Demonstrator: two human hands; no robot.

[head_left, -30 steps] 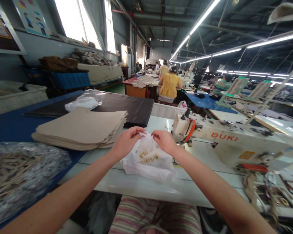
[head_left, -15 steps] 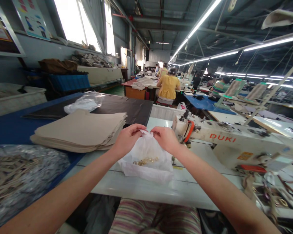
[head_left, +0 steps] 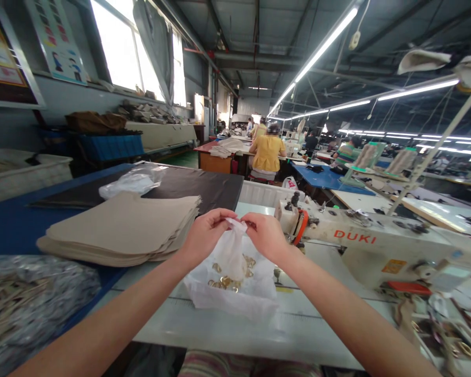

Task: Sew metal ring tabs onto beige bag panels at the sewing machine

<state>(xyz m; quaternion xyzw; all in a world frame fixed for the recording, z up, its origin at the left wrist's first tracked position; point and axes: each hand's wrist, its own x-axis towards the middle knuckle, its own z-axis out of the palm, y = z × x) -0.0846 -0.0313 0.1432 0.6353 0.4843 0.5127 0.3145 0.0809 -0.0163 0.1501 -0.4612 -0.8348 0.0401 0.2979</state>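
Note:
A thin white bag (head_left: 235, 301) lies on the sewing table (head_left: 180, 335), its upper end gathered and raised. My left hand (head_left: 208, 230) pinches that raised end from the left. From the right, my right hand (head_left: 265, 233) grips the same end, its fingertips close to the left ones. Several gold-coloured metal rings (head_left: 225, 284) show in the lower part of the bag, some seen through the thin material.
Right of my hands stands a sewing machine (head_left: 357, 241). Stacked beige fabric pieces (head_left: 118, 228) lie to the left, near a clear plastic bag (head_left: 133, 180) and a bag of strips (head_left: 31, 303). A person in yellow (head_left: 267, 152) sits farther ahead.
The rings have spread out and more of them show. The gathered end looks more twisted between my hands. The view has tilted up slightly, with both hands still on the bag.

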